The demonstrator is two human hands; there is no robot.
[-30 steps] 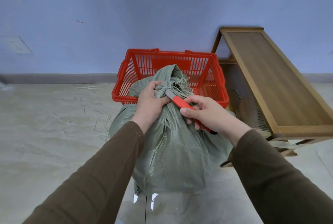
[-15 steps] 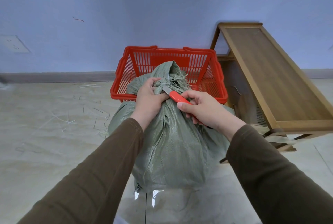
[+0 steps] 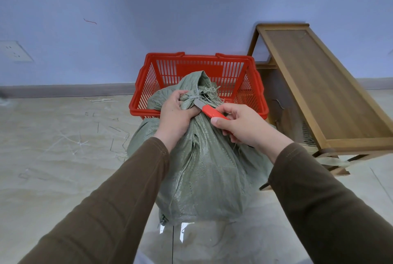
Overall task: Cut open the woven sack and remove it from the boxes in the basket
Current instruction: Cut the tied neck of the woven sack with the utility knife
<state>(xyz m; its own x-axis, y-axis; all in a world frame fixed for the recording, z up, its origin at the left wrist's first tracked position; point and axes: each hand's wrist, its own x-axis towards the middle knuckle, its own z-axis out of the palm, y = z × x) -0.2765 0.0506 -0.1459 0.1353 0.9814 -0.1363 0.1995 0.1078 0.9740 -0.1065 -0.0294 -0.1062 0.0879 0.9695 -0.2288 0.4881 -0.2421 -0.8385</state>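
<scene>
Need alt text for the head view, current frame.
A person's left hand grips the tied neck of a green woven sack while the right hand holds a red knife, blade at the knot. The sack stands on the floor in front of a red basket, with a wooden rack to the right.

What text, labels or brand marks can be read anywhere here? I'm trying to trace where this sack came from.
None can be read.
Green woven sack: plain weave, no print showing.
Red knife in the right hand: no marking visible.
Red basket: solid panel on the far wall, blank.
Wall socket: no lettering to make out.
Wooden shelf: no label.
The left hand covers part of the sack's neck.
</scene>
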